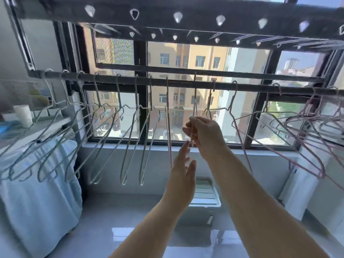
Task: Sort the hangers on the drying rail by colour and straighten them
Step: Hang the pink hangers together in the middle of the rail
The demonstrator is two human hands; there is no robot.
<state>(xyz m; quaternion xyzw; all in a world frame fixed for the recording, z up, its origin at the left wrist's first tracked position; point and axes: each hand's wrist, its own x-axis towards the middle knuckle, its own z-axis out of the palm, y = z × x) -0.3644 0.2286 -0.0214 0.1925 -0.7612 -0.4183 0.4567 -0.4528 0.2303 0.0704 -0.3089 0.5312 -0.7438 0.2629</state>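
A dark drying rail point(182, 83) runs across the window. Several pale blue-white wire hangers point(104, 131) hang along its left half. Several pink hangers point(305, 131) crowd its right end at slanting angles. One pink hanger point(169, 118) hangs edge-on just right of the white group. Another pink hanger point(195, 101) hangs at the middle of the rail, and my right hand point(204, 135) grips its lower part. My left hand point(183, 168) is raised just below, fingers straight, holding nothing, its fingertips near that hanger's bottom.
An upper rack bar point(167, 12) with teardrop holes spans overhead. A covered appliance point(37, 192) and a shelf with a white cup point(22, 113) stand on the left. A white slatted stool point(204, 192) sits on the floor below the window sill.
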